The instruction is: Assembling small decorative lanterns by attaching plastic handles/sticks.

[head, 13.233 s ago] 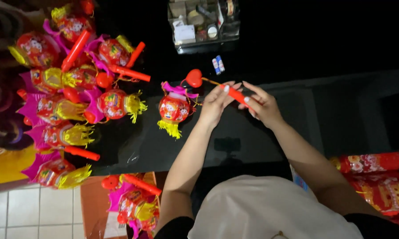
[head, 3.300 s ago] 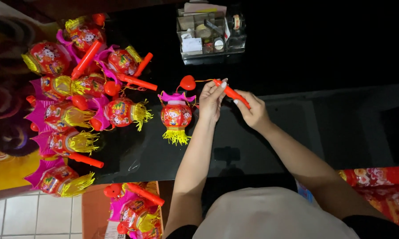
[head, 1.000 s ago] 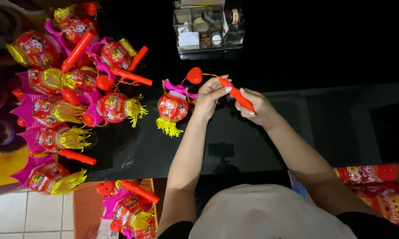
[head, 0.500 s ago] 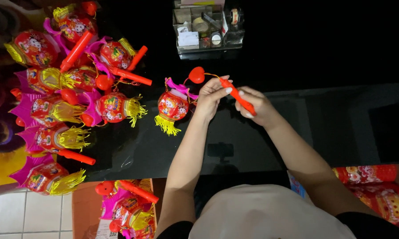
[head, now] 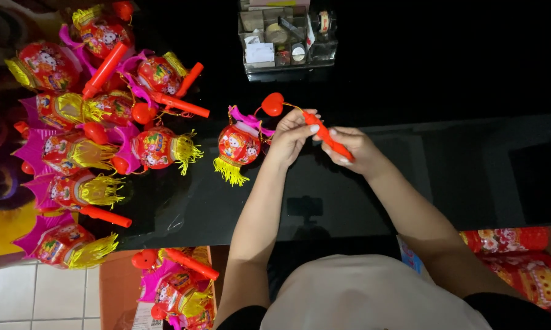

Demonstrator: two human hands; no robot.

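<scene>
The right hand (head: 356, 148) grips the red stick handle (head: 328, 135), and the left hand (head: 289, 135) pinches its upper end, as half a second ago. The small red lantern (head: 238, 145) hangs just left of the left hand over the black counter (head: 447, 165), barely shifted; its yellow tassel points down-left. The pile of finished lanterns (head: 98, 122) lies unchanged at left
</scene>
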